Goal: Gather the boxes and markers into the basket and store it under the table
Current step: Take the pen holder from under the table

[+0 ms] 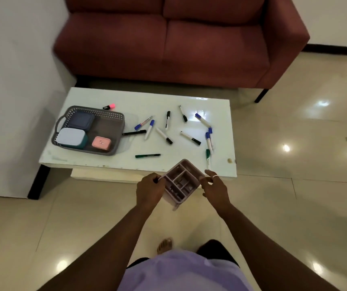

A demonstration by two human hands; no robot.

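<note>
A grey perforated basket (113,122) sits on the left of the white low table (126,97). Inside it lie a dark blue box (82,121), a pale blue box (70,137) and a small pink box (101,143). Several markers are scattered over the table's middle and right, among them a green marker (147,155) and a pink highlighter (109,106). Just off the table's front edge I hold a mauve compartment box (182,180), open side up. My left hand (149,191) grips its left edge and my right hand (214,186) its right edge.
A maroon sofa (178,43) stands behind the table. A white wall (17,80) runs along the left, close to the table's left end. Glossy beige floor tiles surround the table, and my bare foot (164,245) shows below my arms.
</note>
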